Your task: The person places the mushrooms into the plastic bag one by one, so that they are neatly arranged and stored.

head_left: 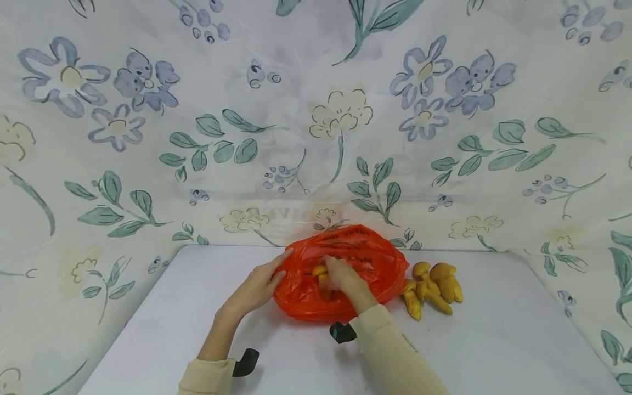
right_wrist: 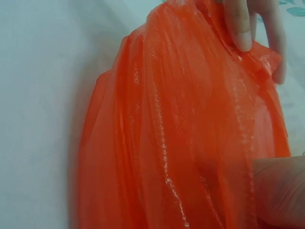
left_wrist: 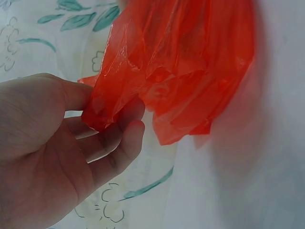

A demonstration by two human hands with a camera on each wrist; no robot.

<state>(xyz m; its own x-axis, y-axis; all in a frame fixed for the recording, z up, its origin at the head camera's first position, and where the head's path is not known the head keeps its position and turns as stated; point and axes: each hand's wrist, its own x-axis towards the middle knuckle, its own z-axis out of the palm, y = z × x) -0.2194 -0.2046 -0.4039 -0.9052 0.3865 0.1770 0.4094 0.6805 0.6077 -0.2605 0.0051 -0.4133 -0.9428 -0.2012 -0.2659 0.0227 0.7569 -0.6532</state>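
A red plastic bag with dark print lies at the back of the white table, its mouth spread. My left hand pinches the bag's left edge; in the left wrist view the thumb and fingers curl about a fold of the film. Over the bag's opening, my right hand holds a yellow mushroom with a rounded cap and thick stem. In the right wrist view only part of that hand shows, and the red film hides the mushroom. Several similar yellow mushrooms lie to the right of the bag.
The white table reaches back to a hanging floral cloth, which also rises at both sides. The bag sits close to that cloth. Black pieces stick out at both cuffs.
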